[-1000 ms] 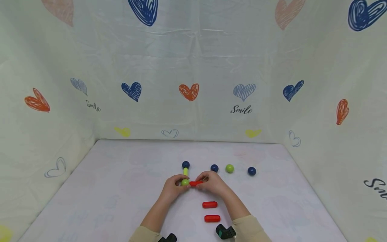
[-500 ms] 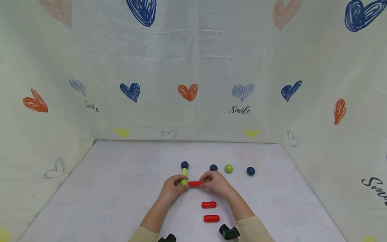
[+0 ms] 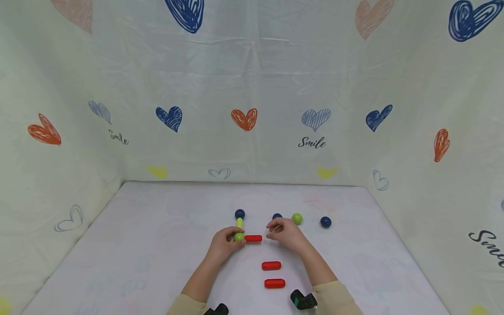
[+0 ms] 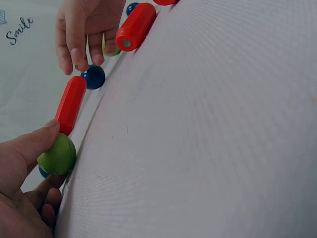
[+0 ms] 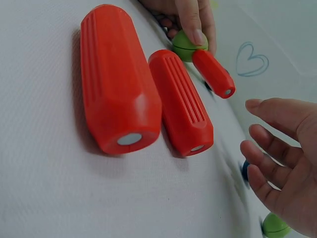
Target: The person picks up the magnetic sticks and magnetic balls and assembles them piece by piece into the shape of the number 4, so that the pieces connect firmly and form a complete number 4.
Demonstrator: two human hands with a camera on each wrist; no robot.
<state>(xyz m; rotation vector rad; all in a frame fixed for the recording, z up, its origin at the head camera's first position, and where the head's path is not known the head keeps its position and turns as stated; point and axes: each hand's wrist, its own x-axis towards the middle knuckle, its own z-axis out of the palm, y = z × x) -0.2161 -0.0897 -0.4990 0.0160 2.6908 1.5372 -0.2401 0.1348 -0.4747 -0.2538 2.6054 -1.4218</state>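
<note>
My left hand (image 3: 223, 243) holds a green ball (image 3: 239, 237) between thumb and fingers. From that ball a yellow-green rod (image 3: 239, 222) runs back to a dark blue ball (image 3: 239, 214). A red rod (image 3: 253, 238) sticks out to the right of the green ball, its near end touching it; in the left wrist view my left thumb tip lies right at this joint. To the right of the rod's free end is my right hand (image 3: 289, 234), apart from it, fingers loosely bent and holding nothing. A pale metal disc shows on the rod's end in the right wrist view.
Two more red rods (image 3: 271, 265) (image 5: 121, 79) lie nearer me on the white table (image 3: 157, 262). Behind my right hand sit a blue ball (image 3: 277, 216), a green ball (image 3: 297, 218) and another blue ball (image 3: 325, 222). A heart-printed curtain (image 3: 252, 87) closes off the back.
My right hand has let go of the red rod and drawn away to the right and slightly back. The rod stays against the green ball, and my left hand keeps its hold.
</note>
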